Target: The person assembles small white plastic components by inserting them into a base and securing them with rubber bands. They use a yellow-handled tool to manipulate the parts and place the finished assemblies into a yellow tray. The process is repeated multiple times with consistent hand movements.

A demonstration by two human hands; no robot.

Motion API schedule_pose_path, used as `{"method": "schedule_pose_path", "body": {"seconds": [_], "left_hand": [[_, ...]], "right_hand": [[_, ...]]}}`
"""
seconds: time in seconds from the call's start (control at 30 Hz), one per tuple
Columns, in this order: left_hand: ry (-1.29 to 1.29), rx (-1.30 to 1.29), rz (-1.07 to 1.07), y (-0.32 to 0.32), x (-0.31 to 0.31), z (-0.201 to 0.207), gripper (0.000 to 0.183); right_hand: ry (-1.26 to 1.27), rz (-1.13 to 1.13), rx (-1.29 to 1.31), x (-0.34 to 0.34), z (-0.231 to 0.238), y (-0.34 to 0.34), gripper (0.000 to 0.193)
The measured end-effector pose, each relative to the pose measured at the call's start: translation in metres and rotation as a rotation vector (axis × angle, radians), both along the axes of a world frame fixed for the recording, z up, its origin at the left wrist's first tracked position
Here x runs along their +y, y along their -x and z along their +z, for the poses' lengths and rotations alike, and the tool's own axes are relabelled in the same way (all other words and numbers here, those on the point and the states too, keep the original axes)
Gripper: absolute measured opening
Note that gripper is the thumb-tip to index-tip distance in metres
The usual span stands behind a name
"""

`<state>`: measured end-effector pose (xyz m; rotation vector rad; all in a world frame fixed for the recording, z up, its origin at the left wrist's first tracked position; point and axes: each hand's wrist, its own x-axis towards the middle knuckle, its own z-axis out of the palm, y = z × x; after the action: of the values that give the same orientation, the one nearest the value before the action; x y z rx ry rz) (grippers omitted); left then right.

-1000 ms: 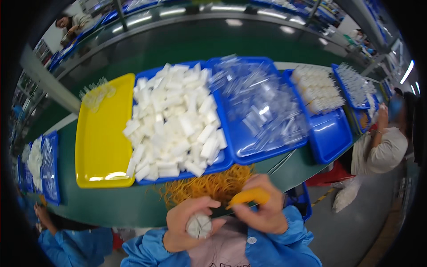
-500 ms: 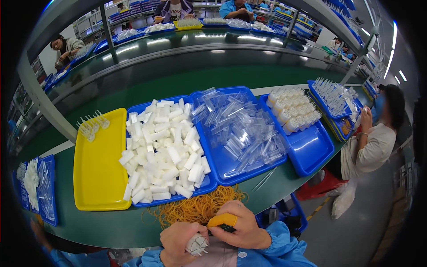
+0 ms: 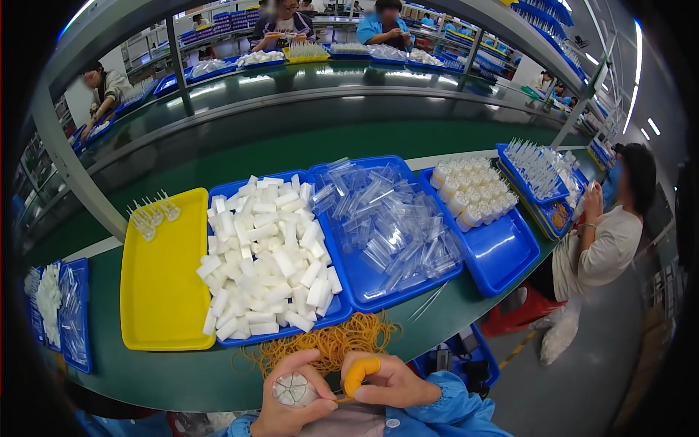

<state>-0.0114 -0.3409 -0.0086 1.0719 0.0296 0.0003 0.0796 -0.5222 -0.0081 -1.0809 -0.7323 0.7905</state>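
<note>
Our left hand point(image 3: 279, 416) is wrapped around a round white piece point(image 3: 293, 390), its segmented face showing. Beside it, our right hand point(image 3: 397, 386), a yellow cap point(image 3: 358, 374) on one finger, curls near an orange strand point(image 3: 342, 399); we cannot tell whether it clamps that. Just beyond our hands lies a heap of bands point(image 3: 331, 342). Farther, blue trays' point(image 3: 364, 284) rims bound us; leftward, the green bench point(image 3: 175, 379) gives us room below the yellow tray's point(image 3: 160, 291) near edge.
</note>
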Motion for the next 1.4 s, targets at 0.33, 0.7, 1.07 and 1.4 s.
{"method": "schedule_pose_path", "body": {"seconds": [0.33,0.7,1.07,1.4], "left_hand": [[0.806,0.275,-0.072,0.000,0.005,0.009,0.076],[-0.440,-0.145,0.142,0.009,-0.015,0.024,0.074],[0.222,0.076,0.312,0.000,-0.007,0.006,0.069],[-0.786,-0.564,0.481,-0.002,0.007,-0.002,0.061]], "right_hand": [[-0.097,0.211,-0.677,-0.004,0.045,0.010,0.012],[0.247,-0.331,-0.646,-0.005,0.019,0.021,0.017],[0.058,-0.401,-0.964,0.014,0.020,0.022,0.014],[0.001,-0.382,-0.944,0.029,0.025,0.020,0.015]]}}
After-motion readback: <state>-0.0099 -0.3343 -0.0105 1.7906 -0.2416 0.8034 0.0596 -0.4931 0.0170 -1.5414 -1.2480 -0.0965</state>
